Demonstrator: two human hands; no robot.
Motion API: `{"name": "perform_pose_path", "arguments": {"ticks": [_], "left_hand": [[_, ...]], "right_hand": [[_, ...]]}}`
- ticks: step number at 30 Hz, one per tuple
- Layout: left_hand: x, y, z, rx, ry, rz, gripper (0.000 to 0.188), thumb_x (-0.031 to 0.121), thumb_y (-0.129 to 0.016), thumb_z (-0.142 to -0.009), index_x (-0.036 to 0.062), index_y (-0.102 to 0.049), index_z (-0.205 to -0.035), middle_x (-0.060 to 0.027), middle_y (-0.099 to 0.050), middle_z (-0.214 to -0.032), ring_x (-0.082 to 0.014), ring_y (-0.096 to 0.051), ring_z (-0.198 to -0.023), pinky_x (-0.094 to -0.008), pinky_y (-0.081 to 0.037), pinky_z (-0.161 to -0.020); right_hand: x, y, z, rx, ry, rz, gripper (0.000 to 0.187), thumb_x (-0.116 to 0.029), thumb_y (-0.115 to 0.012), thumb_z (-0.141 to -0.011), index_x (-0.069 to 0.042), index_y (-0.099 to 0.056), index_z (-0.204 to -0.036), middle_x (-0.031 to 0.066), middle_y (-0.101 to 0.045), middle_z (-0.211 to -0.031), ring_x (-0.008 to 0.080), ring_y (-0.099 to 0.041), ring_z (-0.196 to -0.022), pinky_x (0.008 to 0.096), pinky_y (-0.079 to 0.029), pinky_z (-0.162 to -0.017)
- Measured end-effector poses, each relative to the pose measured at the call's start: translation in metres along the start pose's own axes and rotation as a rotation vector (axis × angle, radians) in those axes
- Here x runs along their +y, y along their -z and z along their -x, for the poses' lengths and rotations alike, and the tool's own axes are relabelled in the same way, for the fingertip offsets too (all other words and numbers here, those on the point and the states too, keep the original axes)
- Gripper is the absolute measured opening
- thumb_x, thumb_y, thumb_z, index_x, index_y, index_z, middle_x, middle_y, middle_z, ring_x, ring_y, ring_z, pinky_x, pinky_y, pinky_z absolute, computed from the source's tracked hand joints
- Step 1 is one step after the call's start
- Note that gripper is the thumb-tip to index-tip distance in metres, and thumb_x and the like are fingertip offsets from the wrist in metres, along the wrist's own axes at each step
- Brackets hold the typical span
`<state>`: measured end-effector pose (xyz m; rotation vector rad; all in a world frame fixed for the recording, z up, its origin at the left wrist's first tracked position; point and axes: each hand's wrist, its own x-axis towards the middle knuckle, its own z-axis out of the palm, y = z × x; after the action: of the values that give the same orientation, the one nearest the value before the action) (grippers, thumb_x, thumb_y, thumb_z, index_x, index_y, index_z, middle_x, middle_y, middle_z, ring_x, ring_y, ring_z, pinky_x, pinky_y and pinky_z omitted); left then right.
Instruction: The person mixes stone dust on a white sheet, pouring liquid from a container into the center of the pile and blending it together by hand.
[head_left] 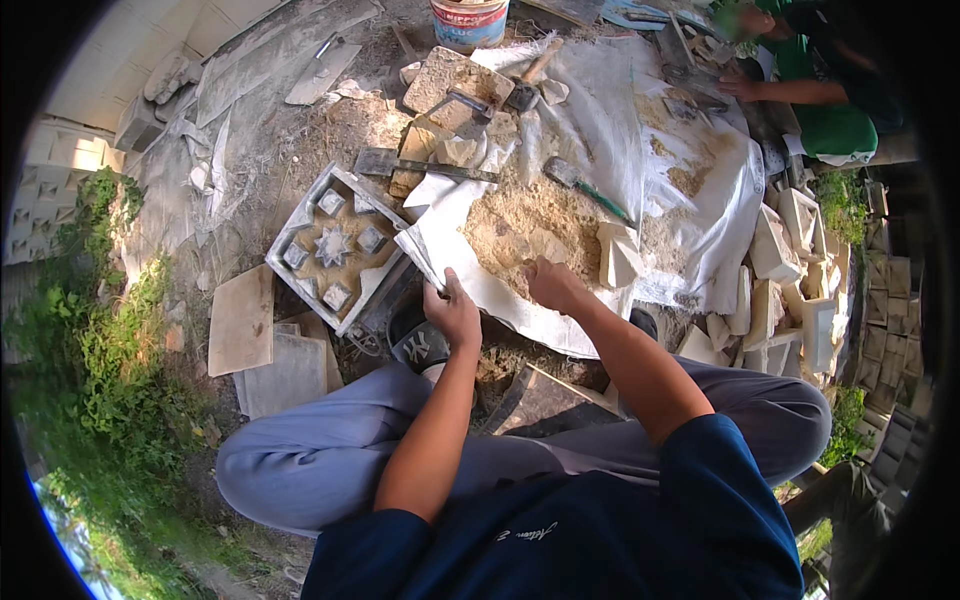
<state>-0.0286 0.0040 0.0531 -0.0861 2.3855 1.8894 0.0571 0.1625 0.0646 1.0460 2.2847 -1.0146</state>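
Observation:
My left hand (452,312) is closed on the near left edge of a white woven sack (505,306), where the sheet folds up. On the sack lies a heap of tan, sandy powder (520,225). My right hand (556,286) is at the near side of the heap with its fingers curled in; what they hold, if anything, is hidden. Left of the sack stands a square, grey-rimmed mould (282,262) with a star and several diamond shapes inside. A pale block (620,255) sits to the right of the heap.
Beyond the heap lie a green-handled trowel (590,190), a hammer (535,75), a flat metal bar (430,165) and a paint bucket (470,22). Pale blocks (775,245) are piled at right, flat slabs (241,320) at left. Another person's arm (790,91) reaches in at far right.

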Motion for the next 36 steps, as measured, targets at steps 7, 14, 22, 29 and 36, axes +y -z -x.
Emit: {"name": "perform_pose_path", "arguments": {"ticks": [7, 14, 22, 29, 36], "left_hand": [[0.009, -0.006, -0.030, -0.004, -0.048, -0.061, 0.032, 0.014, -0.057, -0.102, -0.0157, -0.060, -0.115, -0.0230, -0.070, -0.106, -0.0298, -0.068, -0.094, -0.0391, -0.051, -0.084], [-0.013, 0.000, -0.028, 0.142, 0.039, -0.011, 0.031, -0.003, -0.050, -0.094, -0.0185, -0.055, -0.121, -0.0287, -0.065, -0.119, -0.0356, -0.066, -0.104, -0.0404, -0.050, -0.090], [0.020, -0.007, -0.045, -0.038, 0.161, 0.254, 0.047, 0.010, -0.063, -0.094, -0.0155, -0.048, -0.131, -0.0264, -0.058, -0.128, -0.0302, -0.060, -0.110, -0.0386, -0.046, -0.095], [0.007, 0.000, -0.048, -0.102, 0.143, -0.213, 0.040, 0.024, -0.068, -0.097, -0.0150, -0.066, -0.097, -0.0143, -0.071, -0.088, -0.0206, -0.062, -0.078, -0.0389, -0.049, -0.074], [-0.020, 0.008, -0.049, 0.088, 0.066, 0.019, 0.037, 0.021, -0.063, -0.100, -0.0147, -0.065, -0.107, -0.0146, -0.071, -0.097, -0.0189, -0.061, -0.082, -0.0375, -0.048, -0.076]], "right_hand": [[0.027, 0.059, 0.034, 0.047, -0.008, 0.395, 0.035, -0.032, -0.050, -0.100, -0.005, -0.067, -0.114, 0.0257, -0.070, -0.105, 0.0387, -0.071, -0.093, 0.0488, -0.056, -0.077], [0.057, 0.076, 0.004, 0.420, 0.141, 0.525, 0.039, -0.023, -0.061, -0.092, -0.015, -0.059, -0.130, 0.0172, -0.069, -0.115, 0.0350, -0.072, -0.087, 0.0478, -0.058, -0.072], [0.025, 0.105, -0.097, 0.503, 0.002, 0.198, 0.033, -0.026, -0.058, -0.093, -0.009, -0.059, -0.121, 0.0213, -0.070, -0.101, 0.0421, -0.069, -0.090, 0.0533, -0.056, -0.077], [-0.003, 0.115, -0.143, 0.433, 0.143, 0.289, 0.028, -0.026, -0.059, -0.094, -0.010, -0.063, -0.117, 0.0199, -0.071, -0.101, 0.0405, -0.070, -0.092, 0.0521, -0.056, -0.076], [0.014, 0.094, -0.116, 0.410, 0.217, 0.193, 0.023, -0.026, -0.056, -0.094, -0.012, -0.063, -0.110, 0.0211, -0.071, -0.097, 0.0422, -0.068, -0.092, 0.0522, -0.056, -0.076]]}}
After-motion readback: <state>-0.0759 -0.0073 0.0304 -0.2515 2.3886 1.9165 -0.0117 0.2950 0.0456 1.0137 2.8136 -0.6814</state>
